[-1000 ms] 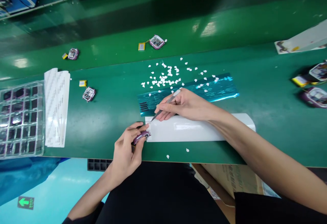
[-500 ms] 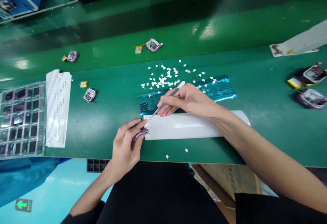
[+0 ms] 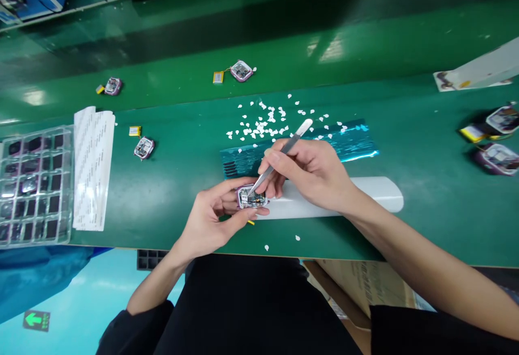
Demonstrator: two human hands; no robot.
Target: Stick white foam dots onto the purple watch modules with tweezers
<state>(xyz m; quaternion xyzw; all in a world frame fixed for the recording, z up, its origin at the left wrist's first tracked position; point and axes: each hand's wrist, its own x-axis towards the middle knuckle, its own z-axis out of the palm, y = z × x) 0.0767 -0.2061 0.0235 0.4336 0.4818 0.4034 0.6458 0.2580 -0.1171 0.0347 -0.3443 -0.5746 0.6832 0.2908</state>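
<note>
My left hand [image 3: 213,220] holds a small purple-cased device [image 3: 251,198], open side up with its circuit board showing. My right hand [image 3: 314,171] grips metal tweezers [image 3: 279,155] whose tips touch the inside of that device at its left part. Both hands meet over the left end of a white backing sheet [image 3: 365,195] near the table's front edge. Just behind lies a shiny teal sticker sheet [image 3: 348,141]. A little yellow part [image 3: 251,222] peeks out under my left fingers.
Several small white paper bits [image 3: 263,122] are scattered behind the teal sheet. A clear compartment tray [image 3: 34,185] and white sheets [image 3: 93,166] lie at left. More purple devices [image 3: 144,147] with yellow batteries sit on the table and the belt [image 3: 241,70], and others far right [image 3: 497,158].
My left hand turned the purple device open side up and shifted it right. My right hand carried the tweezers from the white sheet's corner to the device's inside.
</note>
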